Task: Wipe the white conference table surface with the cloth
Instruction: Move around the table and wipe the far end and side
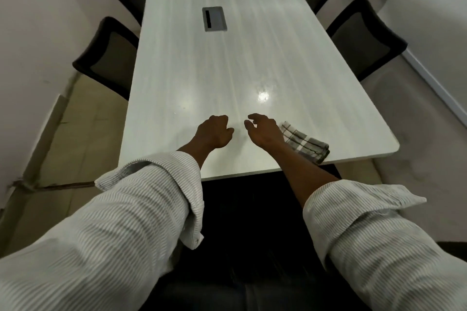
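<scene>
Both over the near end of the white worktop (227, 63), empty: left hand (214, 132) loosely curled, right hand (262, 131) open with fingers bent. Folded checked cloth (307, 142) just right of the right hand, near the worktop's edge. No readable writing anywhere.

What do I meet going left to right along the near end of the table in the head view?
Left hand → right hand → folded checked cloth, lying on the white table near its right corner.
</scene>
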Available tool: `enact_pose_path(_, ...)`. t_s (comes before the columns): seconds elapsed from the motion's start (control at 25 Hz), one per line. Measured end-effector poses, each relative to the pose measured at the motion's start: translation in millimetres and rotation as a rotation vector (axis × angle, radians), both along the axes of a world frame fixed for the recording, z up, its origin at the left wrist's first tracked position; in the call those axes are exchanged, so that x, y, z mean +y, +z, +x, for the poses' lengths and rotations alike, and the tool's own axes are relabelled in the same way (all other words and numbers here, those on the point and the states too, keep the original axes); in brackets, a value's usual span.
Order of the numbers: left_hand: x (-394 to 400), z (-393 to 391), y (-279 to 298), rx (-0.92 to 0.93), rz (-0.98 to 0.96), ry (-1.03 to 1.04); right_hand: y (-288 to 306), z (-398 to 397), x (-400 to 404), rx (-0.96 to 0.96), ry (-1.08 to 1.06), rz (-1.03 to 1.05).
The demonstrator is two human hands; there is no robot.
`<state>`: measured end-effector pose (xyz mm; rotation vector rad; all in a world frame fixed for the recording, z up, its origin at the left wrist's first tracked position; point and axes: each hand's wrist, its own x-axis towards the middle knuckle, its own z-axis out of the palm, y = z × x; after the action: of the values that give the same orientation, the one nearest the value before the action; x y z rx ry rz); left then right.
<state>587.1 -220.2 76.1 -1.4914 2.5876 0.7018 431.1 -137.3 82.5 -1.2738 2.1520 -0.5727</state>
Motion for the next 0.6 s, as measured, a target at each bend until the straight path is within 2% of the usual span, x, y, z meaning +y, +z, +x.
enact_pose_path(0.28, -37.4, 33.7, -64.3, 0.012, -0.047, -0.253, -53.5, 51.0, -4.9, 0.012, -0.229, 0.130)
enact_pose_path(0.44, -52.0, 17.6, -112.6, 0.069, -0.084, -0.358, -91.9, 18.3, 7.5, 0.077, -0.349, 0.133)
enact_pose_path(0.6, -75.0, -8.9, -162.8, 0.115, -0.188, -0.358, -136.2, -23.2, 10.2, 0.277, -0.436, 0.109)
